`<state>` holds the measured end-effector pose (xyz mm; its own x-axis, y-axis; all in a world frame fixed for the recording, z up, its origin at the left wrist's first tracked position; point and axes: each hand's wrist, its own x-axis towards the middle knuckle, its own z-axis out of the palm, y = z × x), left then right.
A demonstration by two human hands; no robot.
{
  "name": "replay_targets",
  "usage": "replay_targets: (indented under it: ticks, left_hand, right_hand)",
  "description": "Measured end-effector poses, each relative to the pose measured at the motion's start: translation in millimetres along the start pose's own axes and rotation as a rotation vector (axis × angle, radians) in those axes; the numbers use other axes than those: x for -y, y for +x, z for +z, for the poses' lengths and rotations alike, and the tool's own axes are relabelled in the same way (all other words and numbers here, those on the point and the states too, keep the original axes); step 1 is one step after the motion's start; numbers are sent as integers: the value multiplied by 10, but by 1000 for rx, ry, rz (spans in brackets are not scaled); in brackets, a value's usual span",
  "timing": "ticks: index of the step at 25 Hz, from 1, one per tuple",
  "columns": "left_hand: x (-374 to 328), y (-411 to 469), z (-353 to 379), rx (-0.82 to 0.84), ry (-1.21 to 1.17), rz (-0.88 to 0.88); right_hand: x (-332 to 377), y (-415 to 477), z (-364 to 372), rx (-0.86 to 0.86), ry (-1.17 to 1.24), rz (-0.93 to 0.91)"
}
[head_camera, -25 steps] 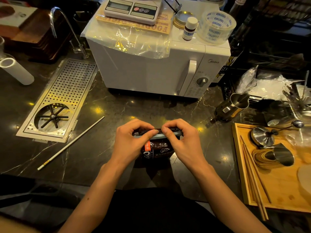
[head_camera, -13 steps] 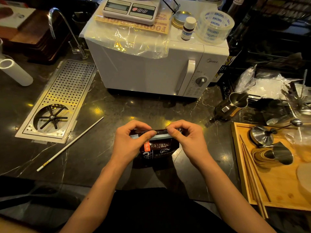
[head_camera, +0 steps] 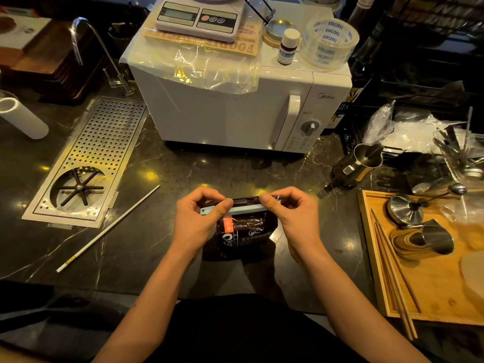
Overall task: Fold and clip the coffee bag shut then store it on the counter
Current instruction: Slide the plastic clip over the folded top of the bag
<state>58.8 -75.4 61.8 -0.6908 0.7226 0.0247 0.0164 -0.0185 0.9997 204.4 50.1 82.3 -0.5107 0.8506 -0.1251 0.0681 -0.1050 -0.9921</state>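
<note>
A dark brown coffee bag (head_camera: pixel 245 233) with an orange label stands upright on the black marble counter (head_camera: pixel 162 179), right in front of me. Its top is folded over, and a pale blue-grey clip bar (head_camera: pixel 245 209) lies across the fold. My left hand (head_camera: pixel 195 221) pinches the left end of the fold and clip with thumb and fingers. My right hand (head_camera: pixel 293 218) pinches the right end the same way. The fingers hide both ends of the clip.
A white microwave (head_camera: pixel 235 111) with a scale and tape roll on top stands behind the bag. A perforated steel drain tray (head_camera: pixel 104 142) and a thin white stick (head_camera: pixel 107 229) lie to the left. A steel pitcher (head_camera: pixel 358 166) and a wooden tray (head_camera: pixel 419 297) of tools sit on the right.
My hands have slid slightly apart along the folded top, showing more of the clip bar between them. The bag stays in the same spot.
</note>
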Motion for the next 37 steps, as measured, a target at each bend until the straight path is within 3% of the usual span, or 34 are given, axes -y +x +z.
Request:
replay_targets:
  ticks: [10, 17, 22, 29, 37]
  left_hand:
    - [59, 15, -46, -6, -4, 31]
    - [87, 44, -74, 31, -2, 43]
    - [75, 33, -88, 40, 49, 53]
    - [60, 13, -54, -3, 101, 57]
    - [128, -230, -102, 118, -14, -142]
  right_hand:
    - [13, 78, -107, 141, -42, -30]
    - [-65, 31, -40, 30, -128, -112]
    - [-116, 15, -58, 81, -155, -148]
    - [-132, 42, -14, 29, -82, -164]
    - [-279, -34, -125, 120, -66, -62]
